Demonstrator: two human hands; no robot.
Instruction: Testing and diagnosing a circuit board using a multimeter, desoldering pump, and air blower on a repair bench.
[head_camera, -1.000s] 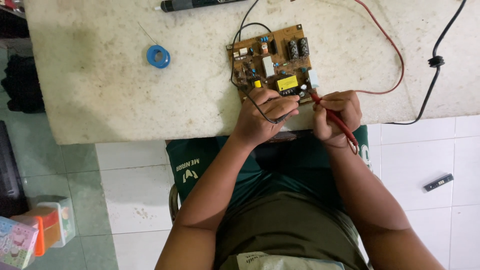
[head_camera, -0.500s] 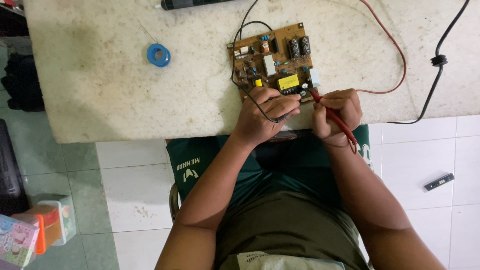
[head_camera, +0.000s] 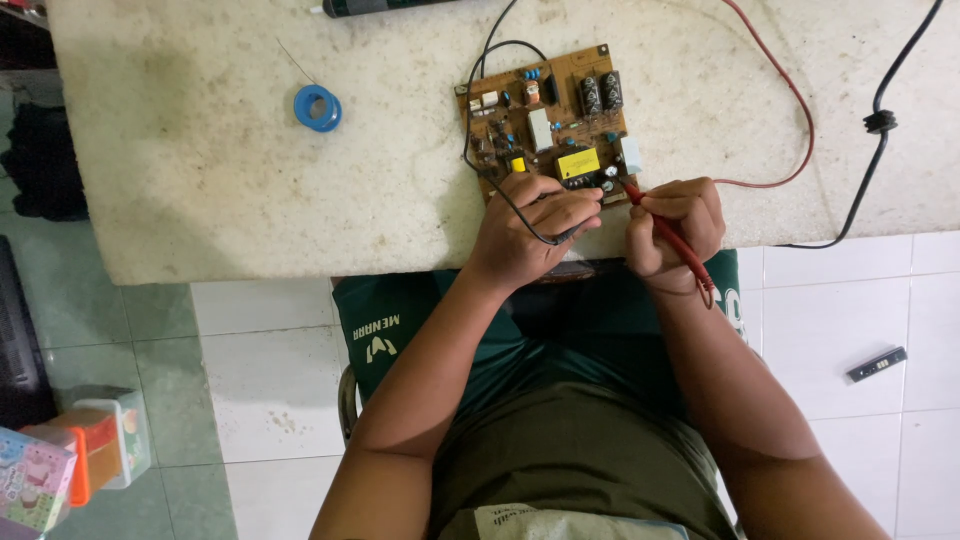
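Worktop: pale speckled stone slab, stained and scuffed, front edge chipped. Floor: white tiles with grey grout lines, greenish tiles at far left. Small dark flat object lies on tiles. Lighting even, daylight-like, soft shadows

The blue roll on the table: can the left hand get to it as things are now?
Probably yes. The blue roll lies alone on the table, to the left of the circuit board, and nothing stands between. But the left hand holds a black probe at the board, so it is not free.
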